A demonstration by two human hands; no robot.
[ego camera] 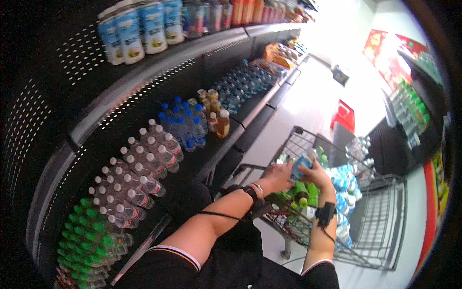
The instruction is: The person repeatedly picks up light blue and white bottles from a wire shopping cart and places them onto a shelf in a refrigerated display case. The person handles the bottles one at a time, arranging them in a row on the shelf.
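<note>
Both hands meet above a metal wire shopping cart (395,216) full of drink bottles. Between them is a bottle with a blue and white label (302,164). My left hand (279,177) touches its left side, and my right hand (317,175) has its fingers around the right side and upper part. Below the hands lie green-labelled bottles (301,193) with green caps. Several blue-and-white bottles (343,180) fill the right part of the cart. The fingers partly hide the held bottle. Each wrist wears a dark strap.
A black shelf unit along the left holds white-capped bottles (144,162), green-capped bottles (86,238), blue-capped bottles (186,124) and white-and-blue coconut drink bottles (126,34). A red basket (344,117) stands on the floor beyond the cart. More green-capped bottles (411,104) stand on the right.
</note>
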